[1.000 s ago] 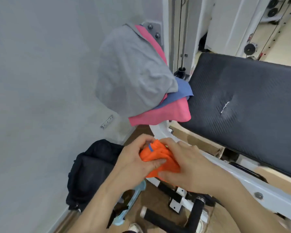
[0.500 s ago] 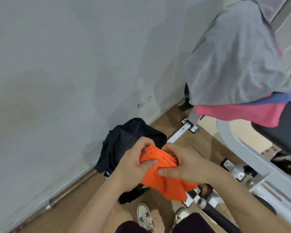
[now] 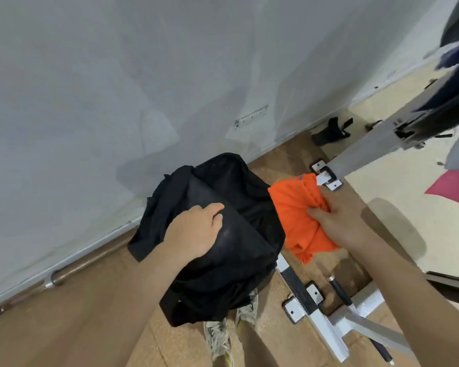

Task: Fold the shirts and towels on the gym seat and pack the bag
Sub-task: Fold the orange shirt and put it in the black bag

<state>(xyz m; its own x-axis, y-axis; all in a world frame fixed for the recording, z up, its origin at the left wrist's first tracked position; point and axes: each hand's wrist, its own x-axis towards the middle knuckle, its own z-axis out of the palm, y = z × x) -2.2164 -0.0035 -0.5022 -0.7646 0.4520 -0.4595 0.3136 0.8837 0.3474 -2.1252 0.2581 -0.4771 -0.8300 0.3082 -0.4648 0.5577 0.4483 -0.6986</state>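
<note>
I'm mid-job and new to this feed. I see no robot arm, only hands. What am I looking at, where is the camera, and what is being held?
There is no machine here. These are a person's two bare hands, filmed by one wide-angle camera worn on the head, looking forward and down. The left hand grips the flap of the black bag, which sits on the wooden floor by the wall. The right hand holds a bunched orange cloth in the air beside the bag, not yet inside. On the right are a gym machine's white frame and a pink cloth.
</note>
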